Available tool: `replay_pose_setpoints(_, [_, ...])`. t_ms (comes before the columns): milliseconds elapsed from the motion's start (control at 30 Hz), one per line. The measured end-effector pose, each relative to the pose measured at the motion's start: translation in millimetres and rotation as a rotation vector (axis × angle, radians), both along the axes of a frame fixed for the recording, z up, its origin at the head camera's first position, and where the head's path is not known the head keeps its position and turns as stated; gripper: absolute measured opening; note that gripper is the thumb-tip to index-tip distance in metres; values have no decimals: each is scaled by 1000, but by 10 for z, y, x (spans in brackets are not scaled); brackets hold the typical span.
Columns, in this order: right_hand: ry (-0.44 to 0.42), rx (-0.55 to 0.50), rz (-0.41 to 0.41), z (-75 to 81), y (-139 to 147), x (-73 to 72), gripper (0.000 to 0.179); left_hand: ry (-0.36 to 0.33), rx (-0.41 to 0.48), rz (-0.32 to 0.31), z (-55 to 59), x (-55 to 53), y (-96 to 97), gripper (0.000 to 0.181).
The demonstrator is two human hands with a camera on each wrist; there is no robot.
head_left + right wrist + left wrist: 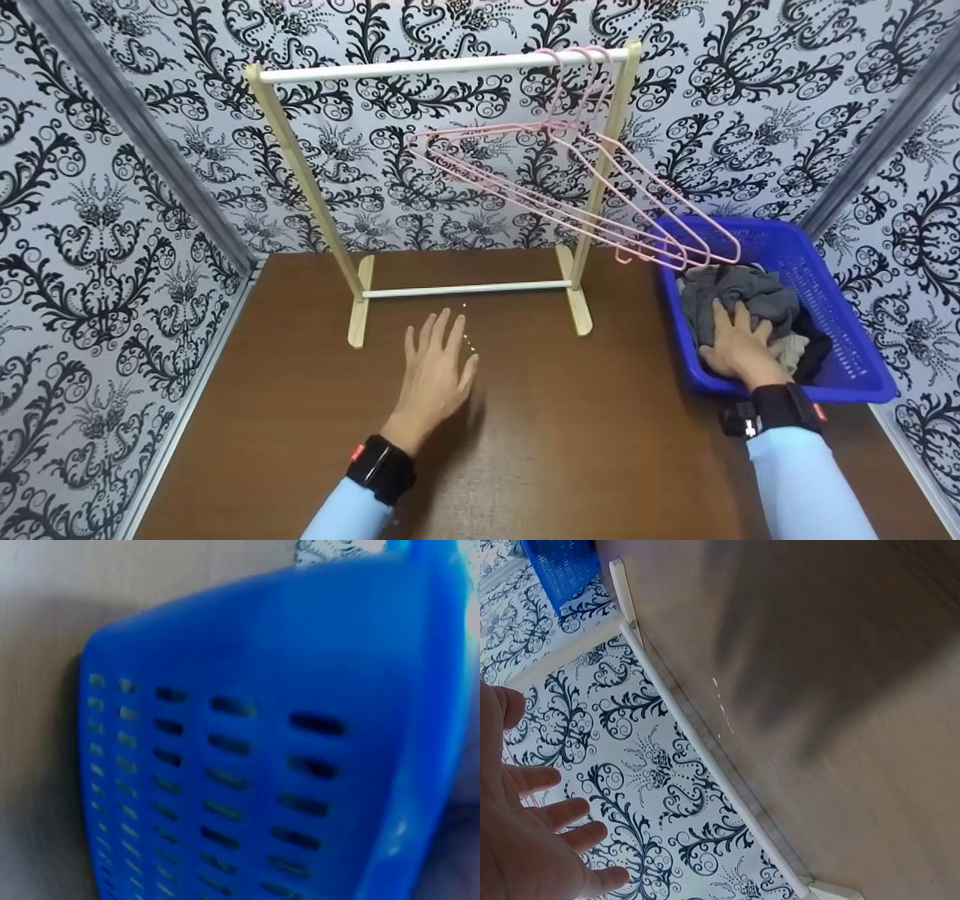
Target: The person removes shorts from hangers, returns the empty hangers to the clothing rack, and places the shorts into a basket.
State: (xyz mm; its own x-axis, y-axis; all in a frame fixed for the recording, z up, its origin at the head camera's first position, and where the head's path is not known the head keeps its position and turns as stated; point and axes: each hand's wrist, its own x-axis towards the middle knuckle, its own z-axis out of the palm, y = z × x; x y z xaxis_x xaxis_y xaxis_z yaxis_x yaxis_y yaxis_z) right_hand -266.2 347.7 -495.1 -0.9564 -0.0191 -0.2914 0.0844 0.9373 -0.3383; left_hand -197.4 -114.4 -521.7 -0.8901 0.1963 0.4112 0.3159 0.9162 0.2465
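My left hand point(435, 379) hovers over the brown table with its fingers spread and nothing in them. In the left wrist view the same hand point(532, 817) appears at the left edge, palm bare. My right hand point(739, 349) reaches into the blue basket point(840, 300), its spread fingers resting on a grey cloth point(761, 296). Around that cloth lie a black cloth point(814, 349) and a light striped cloth point(791, 351). In the right wrist view the basket's slotted side point(255, 742) fills most of the picture and hides the fingers.
A wooden rack point(300, 180) with white bars stands at the table's back. Three pink hangers point(637, 187) hang at the right end of its top bar, their lower ends jutting over the basket. Patterned walls point(97, 225) enclose the brown table point(570, 420).
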Motion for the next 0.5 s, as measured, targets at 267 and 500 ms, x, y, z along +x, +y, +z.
replay_pose_setpoints(267, [308,32,-58,138,-233,209,73,-18,-23,3,16,-6,-88,62])
replay_pose_setpoints(500, [693,-88,43,281,-613,312,58,-17,-47,22,98,-39,-180,65])
